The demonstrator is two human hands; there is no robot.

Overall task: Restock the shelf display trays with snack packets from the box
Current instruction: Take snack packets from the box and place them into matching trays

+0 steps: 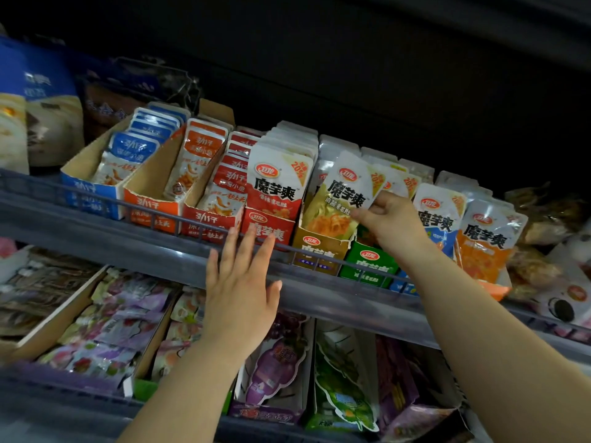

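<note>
Pinching a yellow packet [347,190] over its tray [315,243], the right hand [388,219] grips; left hand [240,282] fingers spread, released.

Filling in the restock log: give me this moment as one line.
right hand: pinches yellow packet | packet: partly in yellow tray, not released | left hand: open, by shelf edge

We count two hands: left hand [240,292], right hand [388,219]. Up and left of the left hand, three fish trays: blue fish tray [86,193], orange fish tray [150,209], red fish tray [208,222]. Around the right hand, five konjac trays: red konjac tray [268,230], yellow konjac tray [319,251], green konjac tray [367,266], blue konjac tray [404,287], orange konjac tray [494,294]. Pinched in its fingers, one yellow packet [342,199].
</note>
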